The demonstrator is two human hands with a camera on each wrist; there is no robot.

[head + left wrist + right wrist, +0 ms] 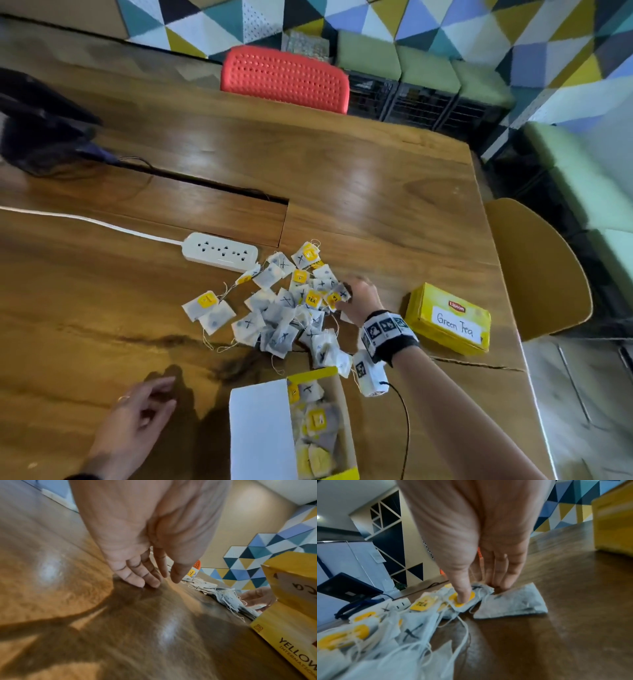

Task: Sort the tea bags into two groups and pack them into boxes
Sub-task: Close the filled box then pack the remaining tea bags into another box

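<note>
Your right hand (359, 301) reaches into the far right edge of the pile of tea bags (291, 308) on the wooden table (376, 192). In the right wrist view your thumb (462, 588) presses down on the yellow tag of one tea bag (467, 601) while the other fingers (503, 574) come down just behind it, so the bag sits pinched between them. A flat grey tea bag (513, 603) lies just to the right of those fingers, touching the pinched one.

Just right of your right wrist stands the closed yellow box (448, 318) labelled "Green Tea". Nearer you than that hand, the open box (318, 428) holds several tea bags, its white lid flap folded out to the left.

Your left hand (137, 421) is well left of the open box, holding nothing; its fingers (137, 574) are relaxed, with the tips touching the table.

Beyond the pile, left of your gripping hand, lies a white power strip (219, 251).
</note>
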